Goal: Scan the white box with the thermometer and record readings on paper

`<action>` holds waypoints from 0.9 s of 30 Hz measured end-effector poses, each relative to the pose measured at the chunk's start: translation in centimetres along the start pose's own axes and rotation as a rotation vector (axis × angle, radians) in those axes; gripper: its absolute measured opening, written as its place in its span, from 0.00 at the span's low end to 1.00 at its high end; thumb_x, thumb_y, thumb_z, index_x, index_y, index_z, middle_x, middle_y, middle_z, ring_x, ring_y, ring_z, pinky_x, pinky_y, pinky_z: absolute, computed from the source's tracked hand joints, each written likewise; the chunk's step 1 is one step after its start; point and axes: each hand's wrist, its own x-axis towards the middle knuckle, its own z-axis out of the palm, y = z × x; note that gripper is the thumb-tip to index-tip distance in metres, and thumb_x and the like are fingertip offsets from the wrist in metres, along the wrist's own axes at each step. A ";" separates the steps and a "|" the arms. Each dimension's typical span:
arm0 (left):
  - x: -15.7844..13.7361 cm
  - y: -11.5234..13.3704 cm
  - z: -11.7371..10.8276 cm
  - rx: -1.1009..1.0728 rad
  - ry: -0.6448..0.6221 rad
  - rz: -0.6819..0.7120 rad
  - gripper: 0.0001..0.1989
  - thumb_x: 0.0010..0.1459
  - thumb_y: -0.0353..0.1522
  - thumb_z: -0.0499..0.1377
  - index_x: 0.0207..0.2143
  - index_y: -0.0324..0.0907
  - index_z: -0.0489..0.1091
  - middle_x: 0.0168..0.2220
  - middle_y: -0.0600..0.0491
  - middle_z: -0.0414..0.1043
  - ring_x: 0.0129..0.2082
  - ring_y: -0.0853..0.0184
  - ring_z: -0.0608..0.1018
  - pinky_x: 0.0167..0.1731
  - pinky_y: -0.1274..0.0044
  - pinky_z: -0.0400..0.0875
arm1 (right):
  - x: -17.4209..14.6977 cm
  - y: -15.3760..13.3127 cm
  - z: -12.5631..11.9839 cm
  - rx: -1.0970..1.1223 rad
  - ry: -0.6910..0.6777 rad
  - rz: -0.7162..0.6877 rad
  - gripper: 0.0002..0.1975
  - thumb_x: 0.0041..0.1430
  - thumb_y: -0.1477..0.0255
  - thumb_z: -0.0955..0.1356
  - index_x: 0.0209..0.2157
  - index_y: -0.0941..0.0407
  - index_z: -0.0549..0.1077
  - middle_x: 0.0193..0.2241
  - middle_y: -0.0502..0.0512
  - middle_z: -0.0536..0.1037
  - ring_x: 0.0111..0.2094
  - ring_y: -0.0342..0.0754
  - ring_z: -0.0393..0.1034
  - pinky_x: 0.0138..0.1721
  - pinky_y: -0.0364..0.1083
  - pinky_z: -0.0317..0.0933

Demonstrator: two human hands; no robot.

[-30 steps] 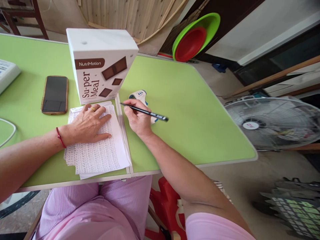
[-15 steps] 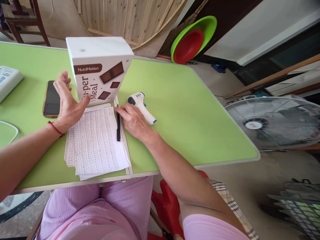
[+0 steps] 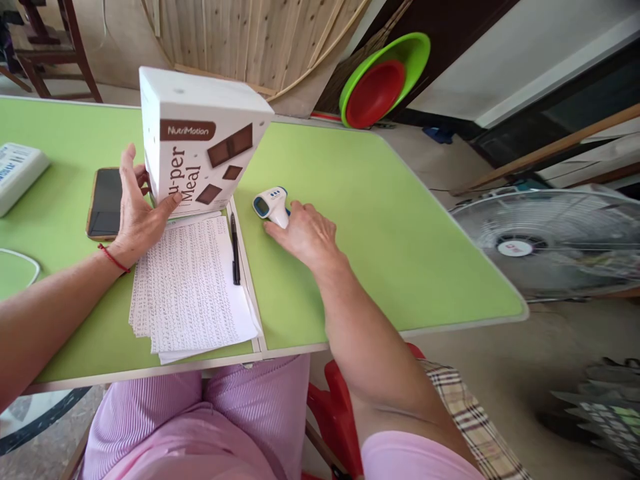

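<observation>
A white NutriMotion box (image 3: 220,110) stands upright on the green table. My left hand (image 3: 143,210), with a red string on its wrist, grips the box's lower left corner; its thumb lies on the front face and the other fingers are at the side. My right hand (image 3: 307,233) is closed around the handle of a white and blue infrared thermometer (image 3: 273,203), whose head points away from me on the tabletop. Most of that handle is hidden by the hand. Between my arms lie handwritten sheets of paper (image 3: 195,287), with a black pen (image 3: 235,250) along their right edge.
A smartphone (image 3: 104,203) lies left of the box. Farther left are a white device (image 3: 20,173) and a white cable (image 3: 30,260). Beyond the green table (image 3: 400,220) stand a fan (image 3: 540,247) on the right and green and red basins (image 3: 377,93) behind.
My right hand has moved right from beside the pen onto the thermometer's handle. My left fingers have come in against the box, which appears slightly farther right and turned.
</observation>
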 end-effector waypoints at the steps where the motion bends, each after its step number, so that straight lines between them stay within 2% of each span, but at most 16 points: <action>1: -0.1 0.6 0.1 -0.001 0.010 0.000 0.48 0.62 0.52 0.64 0.70 0.50 0.36 0.61 0.42 0.61 0.61 0.48 0.69 0.59 0.53 0.69 | 0.0 -0.1 -0.2 -0.001 -0.044 0.013 0.18 0.60 0.61 0.68 0.44 0.60 0.74 0.39 0.67 0.78 0.40 0.60 0.74 0.43 0.57 0.67; 4: -0.4 1.7 0.6 -0.047 0.024 -0.009 0.46 0.63 0.55 0.61 0.70 0.54 0.37 0.59 0.43 0.63 0.59 0.48 0.71 0.56 0.54 0.71 | 0.2 -0.2 -0.4 0.072 -0.062 0.016 0.12 0.60 0.64 0.67 0.39 0.58 0.76 0.36 0.64 0.80 0.36 0.58 0.75 0.41 0.55 0.67; 6: -0.7 1.9 1.0 -0.075 0.004 -0.031 0.44 0.63 0.56 0.60 0.70 0.56 0.38 0.58 0.43 0.64 0.59 0.47 0.72 0.55 0.54 0.71 | 0.4 -0.2 -0.2 0.228 0.022 0.019 0.12 0.58 0.64 0.68 0.39 0.57 0.76 0.35 0.62 0.80 0.36 0.58 0.75 0.40 0.54 0.67; 10: -0.9 1.8 1.4 -0.058 -0.064 -0.050 0.39 0.64 0.57 0.58 0.68 0.52 0.48 0.60 0.42 0.62 0.63 0.46 0.68 0.59 0.53 0.68 | 0.3 -0.6 0.4 0.840 0.240 -0.119 0.19 0.57 0.55 0.66 0.41 0.54 0.73 0.34 0.56 0.78 0.35 0.53 0.73 0.37 0.52 0.68; 12: -0.9 1.8 1.4 -0.043 -0.069 -0.043 0.37 0.64 0.57 0.57 0.66 0.50 0.52 0.61 0.42 0.61 0.64 0.46 0.66 0.62 0.54 0.66 | -0.4 -1.3 0.6 1.152 0.192 -0.216 0.21 0.58 0.50 0.63 0.40 0.53 0.72 0.31 0.53 0.75 0.31 0.50 0.71 0.33 0.50 0.67; 15: -0.8 1.8 1.4 -0.030 -0.062 -0.030 0.36 0.64 0.57 0.57 0.65 0.49 0.53 0.63 0.42 0.60 0.64 0.48 0.65 0.65 0.56 0.64 | -1.9 -2.6 1.1 1.444 -0.021 -0.313 0.22 0.56 0.49 0.64 0.40 0.52 0.72 0.30 0.52 0.72 0.29 0.48 0.68 0.30 0.49 0.64; 18: -0.9 1.8 1.5 0.003 -0.071 -0.038 0.36 0.65 0.57 0.56 0.66 0.49 0.52 0.63 0.42 0.59 0.64 0.48 0.65 0.66 0.55 0.61 | -3.6 -3.6 1.5 1.525 -0.145 -0.368 0.21 0.54 0.53 0.66 0.41 0.53 0.73 0.31 0.52 0.72 0.30 0.48 0.67 0.30 0.49 0.63; 22: -0.7 1.8 1.6 0.030 -0.070 -0.050 0.37 0.64 0.58 0.55 0.65 0.48 0.52 0.63 0.41 0.59 0.64 0.48 0.66 0.66 0.54 0.60 | -4.7 -4.0 1.8 1.468 -0.251 -0.358 0.15 0.53 0.57 0.67 0.36 0.53 0.72 0.27 0.50 0.70 0.28 0.46 0.64 0.29 0.49 0.61; 27: -0.3 2.2 1.7 0.011 -0.068 -0.023 0.35 0.64 0.58 0.55 0.65 0.50 0.55 0.63 0.43 0.62 0.64 0.48 0.65 0.66 0.54 0.61 | -4.6 -4.4 1.4 1.381 -0.258 -0.294 0.13 0.50 0.58 0.68 0.30 0.52 0.70 0.24 0.49 0.69 0.28 0.47 0.63 0.30 0.49 0.61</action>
